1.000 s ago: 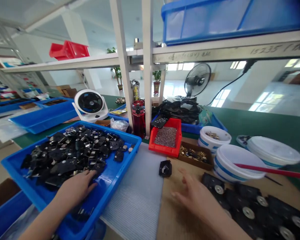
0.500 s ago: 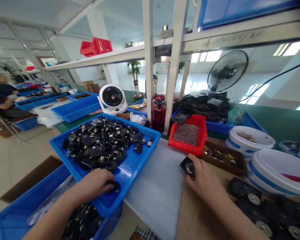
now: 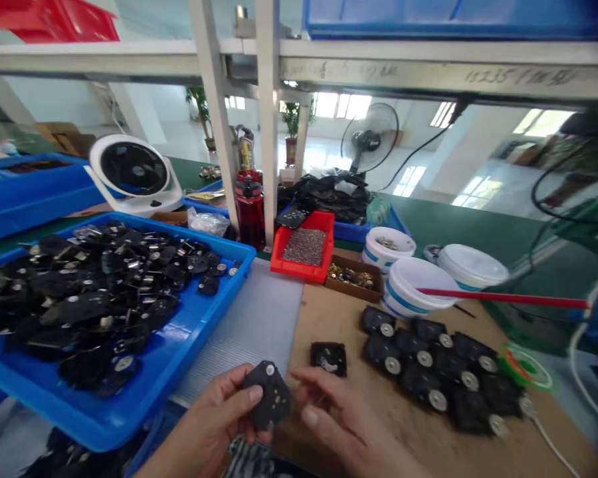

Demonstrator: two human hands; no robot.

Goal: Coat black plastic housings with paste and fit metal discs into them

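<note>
The left hand [image 3: 212, 421] grips a black plastic part with small brass contacts [image 3: 269, 395] between thumb and fingers, above the cardboard sheet [image 3: 343, 318]. The half-open right hand [image 3: 341, 421] is just beside it, perhaps touching its edge. A similar part [image 3: 327, 358] lies flat on the cardboard.

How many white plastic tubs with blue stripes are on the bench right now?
3. One white blue-striped plastic tub, at the back, holds small metal parts; a second stands in front of it; a third sits to the right, apparently lidded. Others could be hidden.
</note>
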